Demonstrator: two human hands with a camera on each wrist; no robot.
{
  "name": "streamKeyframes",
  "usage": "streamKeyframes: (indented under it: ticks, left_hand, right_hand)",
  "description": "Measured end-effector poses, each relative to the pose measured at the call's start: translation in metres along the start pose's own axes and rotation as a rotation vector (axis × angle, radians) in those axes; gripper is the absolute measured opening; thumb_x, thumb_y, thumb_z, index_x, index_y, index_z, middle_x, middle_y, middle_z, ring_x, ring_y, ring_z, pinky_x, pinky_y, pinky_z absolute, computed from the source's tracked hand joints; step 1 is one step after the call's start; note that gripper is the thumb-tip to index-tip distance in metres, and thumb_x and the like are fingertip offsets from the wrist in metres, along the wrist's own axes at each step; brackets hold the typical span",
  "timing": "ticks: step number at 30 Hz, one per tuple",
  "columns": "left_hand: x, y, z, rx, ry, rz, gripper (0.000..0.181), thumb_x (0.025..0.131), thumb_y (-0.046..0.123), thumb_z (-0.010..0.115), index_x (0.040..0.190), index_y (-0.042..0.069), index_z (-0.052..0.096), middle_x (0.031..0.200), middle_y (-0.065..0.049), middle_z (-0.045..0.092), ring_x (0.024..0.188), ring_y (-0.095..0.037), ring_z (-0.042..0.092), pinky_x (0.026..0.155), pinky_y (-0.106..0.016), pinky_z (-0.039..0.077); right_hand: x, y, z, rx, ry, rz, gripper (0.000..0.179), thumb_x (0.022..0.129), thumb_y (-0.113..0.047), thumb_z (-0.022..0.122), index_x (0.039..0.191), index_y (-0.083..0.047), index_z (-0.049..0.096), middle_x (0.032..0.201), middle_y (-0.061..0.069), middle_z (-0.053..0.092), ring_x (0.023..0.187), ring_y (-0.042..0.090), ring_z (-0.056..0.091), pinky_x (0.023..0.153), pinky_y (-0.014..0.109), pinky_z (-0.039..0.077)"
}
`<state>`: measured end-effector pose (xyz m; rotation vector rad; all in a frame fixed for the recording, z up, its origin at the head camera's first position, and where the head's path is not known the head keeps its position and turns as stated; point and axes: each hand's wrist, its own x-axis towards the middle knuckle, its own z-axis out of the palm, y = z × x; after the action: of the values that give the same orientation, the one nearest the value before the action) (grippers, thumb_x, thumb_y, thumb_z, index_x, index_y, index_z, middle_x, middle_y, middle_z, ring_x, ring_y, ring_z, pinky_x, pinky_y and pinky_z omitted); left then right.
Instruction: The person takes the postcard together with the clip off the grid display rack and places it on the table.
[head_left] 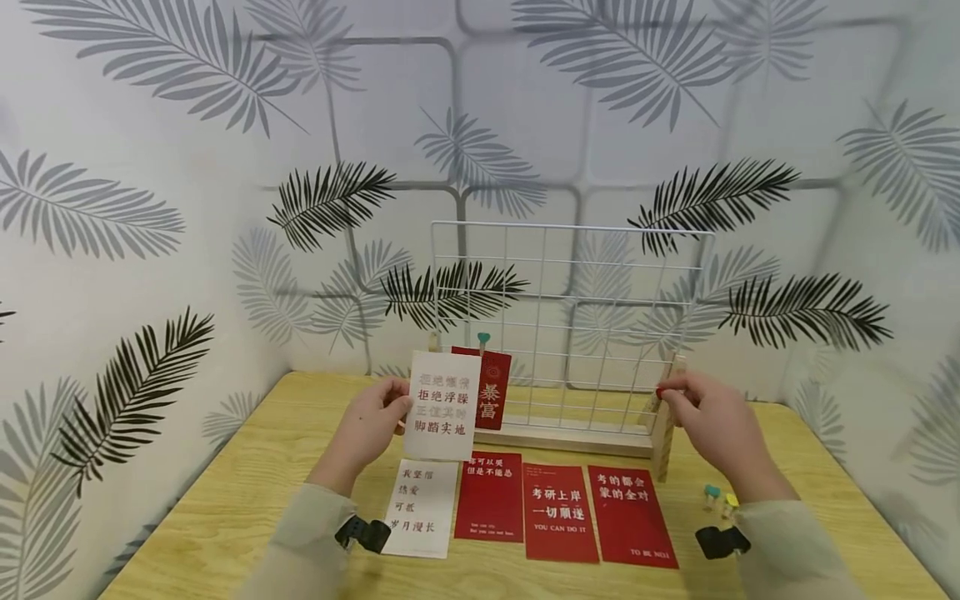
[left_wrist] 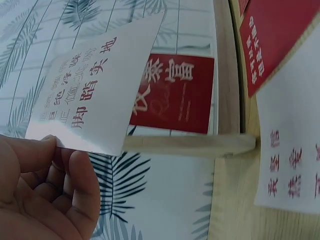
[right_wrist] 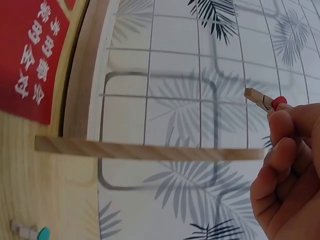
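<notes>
My left hand pinches the edge of a white card printed with Chinese characters, held up in front of the rack's left end. In the left wrist view, thumb and fingers grip one corner of it. Behind it a red card hangs on the white wire grid by a peg with a teal heart. Near the rack's right post, my right hand pinches a small wooden clothespin by its end with a red heart. Nothing sits between the clothespin's tips.
The grid stands in a wooden base on the wood-grain table. Before it lie a white card and three red cards. Teal and yellow pegs lie at right. Leaf-patterned walls stand behind and at left.
</notes>
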<state>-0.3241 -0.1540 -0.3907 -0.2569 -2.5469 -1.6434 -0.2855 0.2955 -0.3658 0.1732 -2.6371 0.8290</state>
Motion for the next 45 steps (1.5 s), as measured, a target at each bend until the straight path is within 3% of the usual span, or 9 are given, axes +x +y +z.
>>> streamKeyframes:
  ticks: [10, 17, 23, 27, 30, 39, 45]
  left_hand:
    - [0.004, -0.02, -0.025, 0.006, 0.054, -0.026, 0.015, 0.108, 0.012, 0.048, 0.117, 0.002, 0.055, 0.102, -0.013, 0.059, 0.09, -0.026, 0.057, 0.079, -0.042, 0.054]
    - [0.007, -0.035, -0.038, -0.003, 0.092, -0.046, 0.014, 0.109, 0.012, 0.046, 0.116, 0.001, 0.053, 0.101, -0.015, 0.058, 0.091, -0.027, 0.056, 0.076, -0.036, 0.054]
    - [0.013, -0.049, -0.043, -0.035, 0.103, -0.092, 0.017, 0.109, 0.012, 0.043, 0.119, -0.002, 0.05, 0.104, -0.016, 0.056, 0.093, -0.026, 0.056, 0.079, -0.04, 0.053]
    - [0.021, -0.06, -0.046, -0.04, 0.13, -0.12, 0.019, 0.11, 0.013, 0.042, 0.12, -0.001, 0.049, 0.105, -0.015, 0.055, 0.094, -0.026, 0.055, 0.082, -0.044, 0.053]
    - [0.027, -0.066, -0.049, -0.036, 0.133, -0.129, 0.019, 0.11, 0.012, 0.041, 0.121, -0.001, 0.048, 0.106, -0.016, 0.054, 0.094, -0.026, 0.055, 0.081, -0.044, 0.052]
    - [0.045, -0.068, -0.051, 0.031, 0.125, -0.168, 0.024, 0.109, 0.012, 0.042, 0.126, -0.002, 0.05, 0.109, -0.016, 0.055, 0.093, -0.027, 0.056, 0.074, -0.033, 0.051]
    - [0.057, -0.077, -0.042, 0.098, 0.102, -0.187, 0.019, 0.108, 0.012, 0.045, 0.121, 0.001, 0.053, 0.104, -0.014, 0.054, 0.089, -0.026, 0.055, 0.071, -0.033, 0.048]
  right_hand:
    - [-0.011, 0.031, -0.009, -0.023, -0.065, 0.084, 0.034, 0.107, -0.036, 0.051, 0.12, -0.009, 0.068, 0.083, 0.006, 0.065, 0.05, 0.02, 0.043, 0.043, 0.034, 0.036]
    - [-0.023, 0.055, -0.01, 0.004, -0.116, 0.124, 0.033, 0.107, -0.032, 0.053, 0.116, -0.006, 0.07, 0.081, 0.004, 0.064, 0.067, 0.022, 0.054, 0.054, 0.035, 0.041]
    - [-0.032, 0.077, -0.01, 0.026, -0.249, 0.191, 0.036, 0.107, -0.035, 0.052, 0.118, -0.005, 0.069, 0.089, 0.003, 0.066, 0.081, 0.023, 0.06, 0.064, 0.037, 0.048]
    - [-0.037, 0.09, -0.005, 0.086, -0.355, 0.288, 0.036, 0.106, -0.034, 0.054, 0.121, -0.003, 0.066, 0.096, 0.008, 0.066, 0.066, 0.021, 0.054, 0.056, 0.037, 0.048]
    - [-0.037, 0.096, -0.001, 0.115, -0.385, 0.335, 0.035, 0.105, -0.032, 0.056, 0.122, -0.003, 0.065, 0.098, 0.01, 0.065, 0.056, 0.022, 0.049, 0.05, 0.039, 0.046]
    - [-0.024, 0.096, 0.013, -0.024, -0.408, 0.192, 0.02, 0.101, -0.023, 0.06, 0.107, -0.008, 0.072, 0.103, 0.005, 0.071, 0.084, 0.018, 0.059, 0.07, 0.039, 0.048]
    - [-0.018, 0.094, 0.022, -0.036, -0.4, 0.18, 0.016, 0.098, -0.019, 0.062, 0.102, -0.008, 0.073, 0.101, 0.007, 0.07, 0.081, 0.02, 0.055, 0.07, 0.04, 0.045]
